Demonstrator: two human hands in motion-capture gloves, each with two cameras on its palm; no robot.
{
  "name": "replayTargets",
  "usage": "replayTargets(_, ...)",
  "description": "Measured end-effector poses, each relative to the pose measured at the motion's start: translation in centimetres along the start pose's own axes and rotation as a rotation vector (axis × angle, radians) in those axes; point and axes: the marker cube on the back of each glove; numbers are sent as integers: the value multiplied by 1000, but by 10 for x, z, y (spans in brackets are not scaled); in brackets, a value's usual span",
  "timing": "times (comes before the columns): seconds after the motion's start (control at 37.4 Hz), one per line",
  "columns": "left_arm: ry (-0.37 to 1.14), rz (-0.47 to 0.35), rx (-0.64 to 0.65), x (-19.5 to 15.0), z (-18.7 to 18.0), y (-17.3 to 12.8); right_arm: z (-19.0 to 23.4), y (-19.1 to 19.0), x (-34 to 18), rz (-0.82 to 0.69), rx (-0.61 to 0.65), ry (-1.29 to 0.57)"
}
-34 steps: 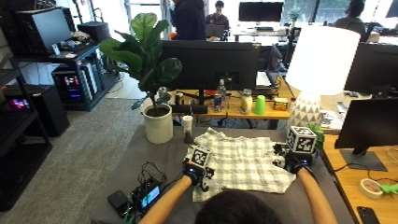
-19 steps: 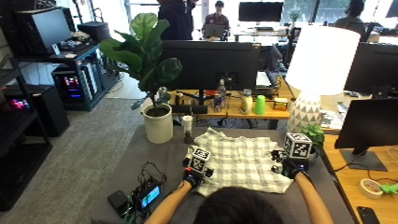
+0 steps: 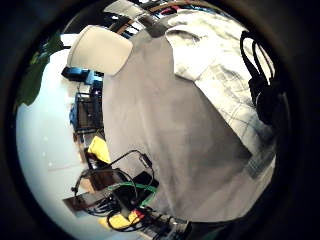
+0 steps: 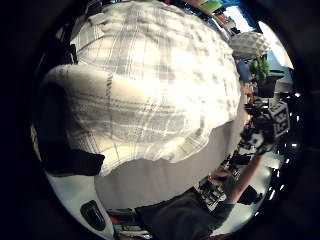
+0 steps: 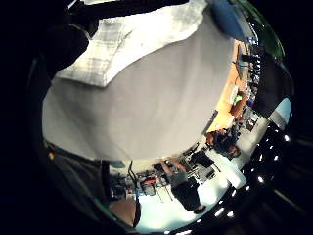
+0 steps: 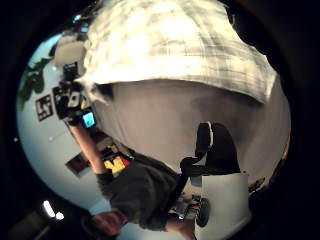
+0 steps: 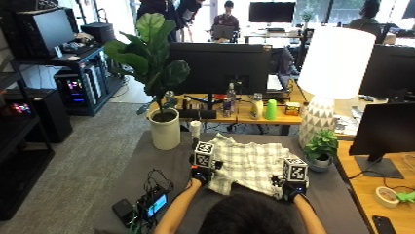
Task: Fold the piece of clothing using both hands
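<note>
A white plaid shirt (image 7: pixel 250 163) lies crumpled on the grey table (image 7: pixel 162 161) in front of the person. My left hand (image 7: pixel 199 174) grips the shirt's near left edge. My right hand (image 7: pixel 290 189) grips its near right edge. In the left thumb side palm view the shirt (image 4: pixel 150 90) bulges over the glove's fingers (image 4: pixel 50 145). The right little finger side palm view shows a fold of the shirt (image 5: pixel 127 34) beside dark fingers (image 5: pixel 68 44), above bare table (image 5: pixel 146 98). The palm views do not show the fingertips under the cloth.
A potted plant in a white pot (image 7: pixel 164 131) and a small white bottle (image 7: pixel 195 129) stand at the table's far left. A white lamp (image 7: pixel 327 97) and a small green plant (image 7: pixel 321 148) stand at the right. Devices with cables (image 7: pixel 149 202) lie near left.
My right hand has moved left and toward the person with the shirt's right edge, so the shirt looks narrower. The left hand has hardly moved.
</note>
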Motion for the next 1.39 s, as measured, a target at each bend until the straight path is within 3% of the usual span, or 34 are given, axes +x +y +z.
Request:
replayTargets(0.11, 21, -37, -27, -4, -12, 2, 2, 22, -19, -23, 141, 31)
replayTargets(0.32, 40, -19, -25, -3, -18, 7, -4, 8, -17, 14, 345, 7)
replayTargets(0.4, 7, -19, -38, -7, -16, 15, -5, 1, -10, 4, 350, 11)
replayTargets(0.61, 13, 109, -76, -17, 30, 13, 8, -26, 13, -101, 347, 67)
replayTargets(0.72, 25, 160, -178, -23, 23, 41, 2, 7, 10, -169, 281, 84)
replayTargets(0.85, 43, 195, -235, -27, -16, 69, -29, 55, 11, -206, 269, 117)
replayTargets(0.99, -4, 100, -136, -27, -44, 29, -79, 57, 9, -164, 369, 155)
replayTargets(1.07, -40, 12, -76, -21, -56, -9, -107, 23, 10, -90, 433, 180)
replayTargets(1.18, -89, -100, -2, -9, -86, -36, -135, -14, 1, 3, 461, 156)
replayTargets(1.26, -109, -173, -8, -9, -81, -68, -145, -22, -10, 72, 451, 113)
replayTargets(1.39, -130, -254, -81, -14, -45, -114, -148, -73, -12, 118, 542, 39)
